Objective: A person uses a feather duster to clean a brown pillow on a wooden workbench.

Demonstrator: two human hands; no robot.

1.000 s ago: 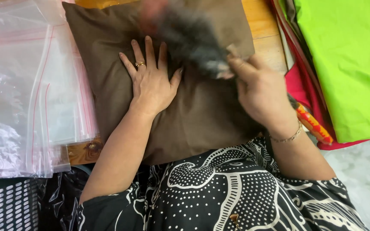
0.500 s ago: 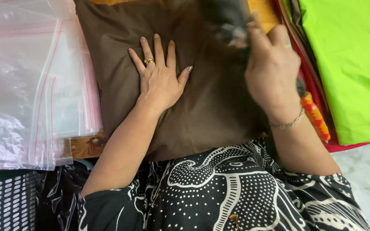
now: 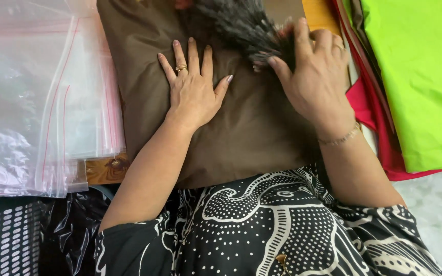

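A brown fabric pillow (image 3: pixel 241 128) lies on a wooden table (image 3: pixel 103 171) in front of me. My left hand (image 3: pixel 193 92) rests flat on its middle with fingers spread and a ring on one finger. My right hand (image 3: pixel 315 76) grips a dark grey feather duster (image 3: pixel 241 25) at the base of its feathers, and the feathers lie across the top of the pillow. The duster's handle is hidden behind my right hand and wrist.
A stack of clear zip bags with red seal lines (image 3: pixel 42 97) lies to the left. Folded lime green cloth (image 3: pixel 415 76) over red cloth (image 3: pixel 364 102) lies to the right. A perforated basket (image 3: pixel 6 240) with black plastic sits at lower left.
My right hand swept the duster from the pillow's middle up and right, then back left over the top. The orange handle end has gone out of sight. My left hand stayed pressed flat.
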